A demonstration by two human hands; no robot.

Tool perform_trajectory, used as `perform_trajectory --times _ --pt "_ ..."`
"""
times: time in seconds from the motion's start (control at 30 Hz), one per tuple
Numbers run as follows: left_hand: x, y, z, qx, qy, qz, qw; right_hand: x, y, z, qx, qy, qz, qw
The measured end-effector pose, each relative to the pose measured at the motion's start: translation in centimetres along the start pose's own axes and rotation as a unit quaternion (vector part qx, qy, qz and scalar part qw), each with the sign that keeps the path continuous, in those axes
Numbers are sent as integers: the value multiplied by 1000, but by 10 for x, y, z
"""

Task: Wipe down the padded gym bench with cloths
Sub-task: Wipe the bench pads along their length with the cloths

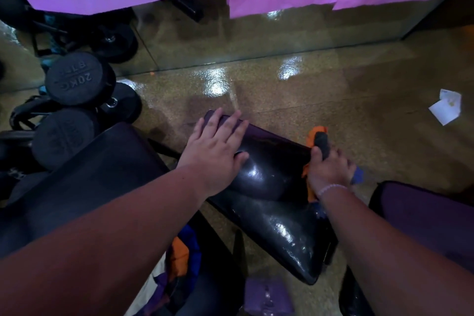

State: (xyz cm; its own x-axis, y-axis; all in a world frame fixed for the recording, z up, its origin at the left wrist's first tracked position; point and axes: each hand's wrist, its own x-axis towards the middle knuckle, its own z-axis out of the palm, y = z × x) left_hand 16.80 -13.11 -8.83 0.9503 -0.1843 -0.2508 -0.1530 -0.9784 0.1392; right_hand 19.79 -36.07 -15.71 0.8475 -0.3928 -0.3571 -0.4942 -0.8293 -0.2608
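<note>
The left forearm (pixel 115 213) and the right forearm (pixel 384 233) are seen bare all the way to the lower edge of the view. A thin bracelet (pixel 331 188) of small, pale, rounded beads is worn just behind the right hand (pixel 329 169), around the wrist.
</note>
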Motion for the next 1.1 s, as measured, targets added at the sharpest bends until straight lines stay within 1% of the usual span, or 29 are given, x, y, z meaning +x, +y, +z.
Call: perform_trajectory --times 0.03,0.07,0.13,0.17,0.23,0.3,0.33,0.4,0.47,0.53,0.6,0.67,0.7,0.73,0.77,0.83,0.9,0.97,1.0,1.03,1.1 --pt "0 0 0 1 1 -1 1000 -8 -18 1 -15 -9 -14 1000" --pt "0 0 0 0 2 -1 1000 -20 -37 2 -23 -12 -54 998" --pt "-1 0 0 -9 5 -1 1000 -57 -63 8 -27 -1 -164 986" --pt "-1 -1 0 -13 4 1 1000 -77 -65 13 -29 9 -210 977" --pt "-1 -2 1 -12 3 6 1000 -108 -47 21 -46 21 -264 963" --pt "-1 -3 2 -11 5 8 1000 -119 -10 29 -69 26 -279 957" --pt "-1 -3 2 -13 7 8 1000 -118 9 32 -71 26 -269 960" --pt "-1 -3 3 -18 9 7 1000 -104 38 31 -48 28 -219 974" --pt "0 -3 3 -20 13 9 1000 -84 59 25 15 22 -157 987" --pt "0 -3 5 -17 16 10 1000 -59 65 18 97 8 -92 991" --pt "0 -3 6 -18 19 11 1000 -39 58 10 137 5 -10 990" --pt "0 -4 7 -13 29 11 999 -34 39 4 96 2 51 994" --pt "0 -4 8 -8 35 11 999 -39 28 1 60 -7 52 997" --pt "1 -4 8 -5 38 12 999 -47 17 1 23 -18 24 999" --pt "1 -4 8 -4 38 11 999 -60 10 4 -9 -26 -29 999" --pt "1 -3 9 -6 34 9 999 -90 7 14 -48 -26 -164 985" --pt "1 -3 10 -5 33 8 999 -110 27 25 -79 -14 -289 954" --pt "1 -4 10 -1 32 7 999 -113 58 31 -112 -14 -380 918" --pt "1 -4 9 0 32 6 999 -109 72 31 -116 -15 -398 910" --pt "1 -5 9 1 31 5 1000 -103 82 30 -107 -19 -388 915" --pt "1 -4 8 2 27 5 1000 -90 90 27 -57 -32 -301 951"
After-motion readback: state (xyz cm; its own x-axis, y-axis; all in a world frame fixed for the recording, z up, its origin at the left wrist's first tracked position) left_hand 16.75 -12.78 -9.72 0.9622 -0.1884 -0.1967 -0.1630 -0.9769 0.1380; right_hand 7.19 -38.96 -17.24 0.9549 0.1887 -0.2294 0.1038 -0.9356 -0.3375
